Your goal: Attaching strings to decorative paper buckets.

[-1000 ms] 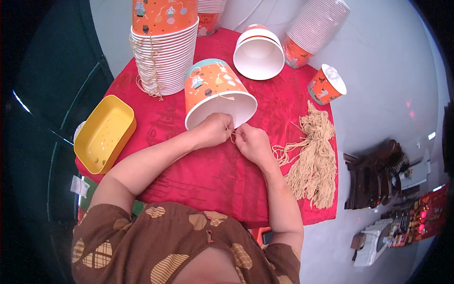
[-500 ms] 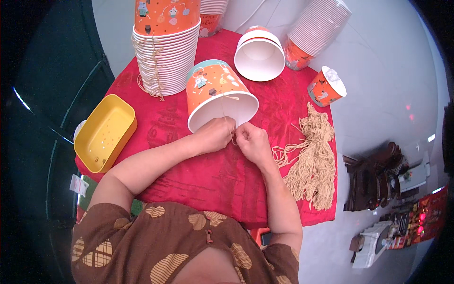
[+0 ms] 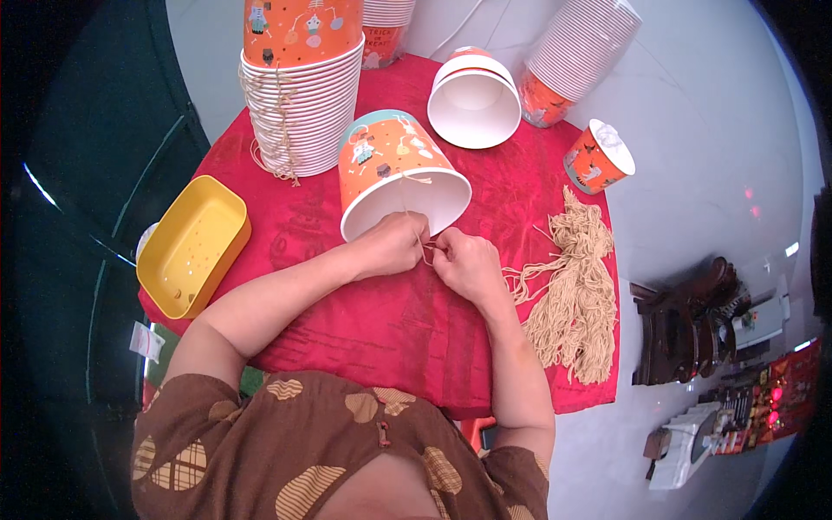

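A large orange paper bucket (image 3: 390,165) with cartoon figures lies tipped on its side, its white-rimmed mouth toward me. Beige string (image 3: 427,251) runs from a knot near its rim down to my fingers. My left hand (image 3: 399,244) is closed in a pinch on the string, just below the bucket's mouth. Beside it, my right hand (image 3: 468,267) pinches the same string, with a small loop showing between the two hands. The exact finger grip is partly hidden. Right of my hands lies a bundle of loose beige strings (image 3: 576,295).
A tall stack of strung buckets (image 3: 303,113) stands back left, near a yellow tray (image 3: 234,234) holding small bits. Two nested buckets (image 3: 475,108), a wrapped stack of buckets (image 3: 572,65) and a small orange cup (image 3: 598,156) stand farther back on the red tablecloth (image 3: 364,338).
My right hand has turned slightly and drawn a little away from the left, showing more of the string loop between them. The bucket has shifted very slightly left.
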Available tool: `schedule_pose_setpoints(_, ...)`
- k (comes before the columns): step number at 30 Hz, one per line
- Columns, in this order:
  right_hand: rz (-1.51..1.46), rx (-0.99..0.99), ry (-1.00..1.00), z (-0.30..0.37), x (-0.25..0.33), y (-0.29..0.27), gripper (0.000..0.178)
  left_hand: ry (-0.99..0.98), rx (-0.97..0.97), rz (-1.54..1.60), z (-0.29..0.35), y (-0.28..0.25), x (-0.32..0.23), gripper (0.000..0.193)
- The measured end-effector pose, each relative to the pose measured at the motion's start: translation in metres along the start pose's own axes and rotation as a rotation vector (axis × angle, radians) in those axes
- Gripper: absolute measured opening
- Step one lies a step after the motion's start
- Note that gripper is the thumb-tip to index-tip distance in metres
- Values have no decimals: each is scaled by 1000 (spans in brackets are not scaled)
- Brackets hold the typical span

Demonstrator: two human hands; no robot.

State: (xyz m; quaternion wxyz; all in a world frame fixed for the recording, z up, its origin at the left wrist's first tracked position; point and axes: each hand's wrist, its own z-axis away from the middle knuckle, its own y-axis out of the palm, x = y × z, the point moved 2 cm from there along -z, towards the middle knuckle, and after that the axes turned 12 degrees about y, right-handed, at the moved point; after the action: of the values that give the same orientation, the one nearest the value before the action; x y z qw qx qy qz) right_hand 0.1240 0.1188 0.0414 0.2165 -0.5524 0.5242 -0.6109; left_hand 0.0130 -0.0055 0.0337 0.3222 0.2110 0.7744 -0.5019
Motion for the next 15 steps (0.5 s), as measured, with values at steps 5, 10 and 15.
schedule_pose_setpoints(5,29,-16,-5,1,2,8,15,2,18,-5,0,1,1,9)
schedule_pose_setpoints(10,47,-54,-12,-1,-2,17,12,13,-11,-9,1,-1,-2,9)
schedule_pose_setpoints(15,-10,-77,-23,-2,-4,19,11,4,-32,23,0,-1,-4,11)
